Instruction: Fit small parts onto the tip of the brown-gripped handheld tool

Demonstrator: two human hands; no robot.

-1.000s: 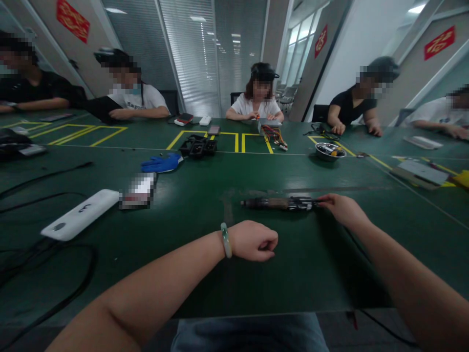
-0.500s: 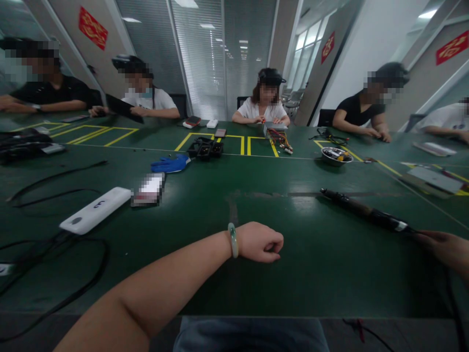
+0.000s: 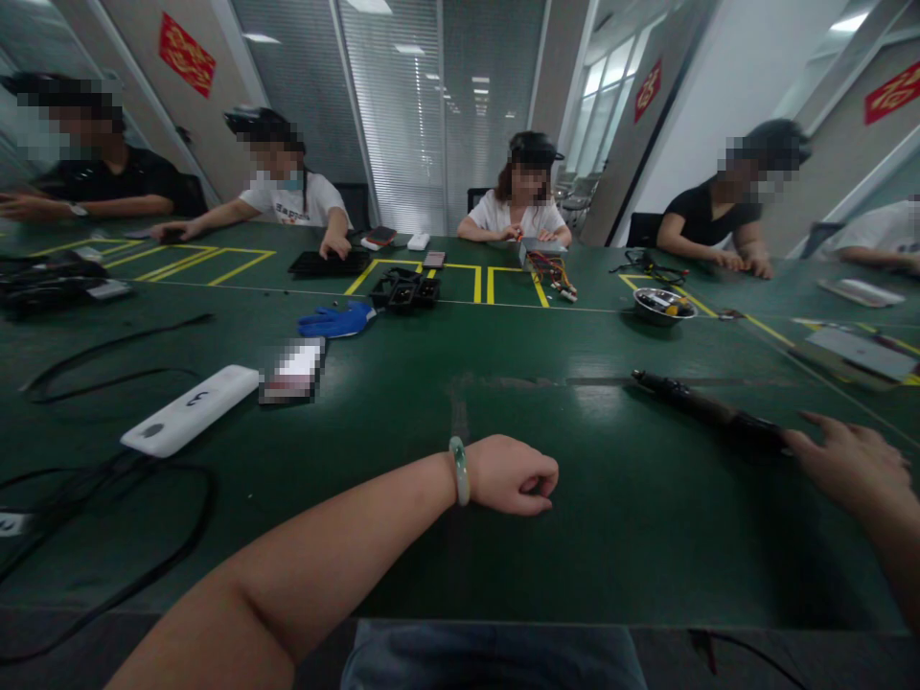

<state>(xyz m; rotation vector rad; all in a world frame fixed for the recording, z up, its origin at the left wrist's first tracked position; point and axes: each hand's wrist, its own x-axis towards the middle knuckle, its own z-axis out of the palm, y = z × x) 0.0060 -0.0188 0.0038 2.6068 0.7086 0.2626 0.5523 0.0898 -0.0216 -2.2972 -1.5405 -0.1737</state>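
My left hand (image 3: 515,475) rests on the green table (image 3: 460,546) as a loose fist, thumb against the curled fingers, with nothing visible in it; a pale green bangle (image 3: 458,470) sits on its wrist. My right hand (image 3: 852,463) is at the right, fingers spread, its fingertips at the near end of a long dark power screwdriver (image 3: 701,404). That tool lies flat and slanted on the table, tip pointing left and away from me. I cannot tell whether the fingertips touch it.
A white power bank (image 3: 188,409), black cables (image 3: 107,517) and a blue glove (image 3: 336,319) lie to the left. Farther off are a black plastic part (image 3: 404,289), a metal bowl (image 3: 656,305) and yellow tape markings (image 3: 475,281). Several people sit around the far side.
The screwdriver went from the table's middle to the right and now lies slanted. My right hand has opened its fingers at the tool's near end. My left hand stayed put.
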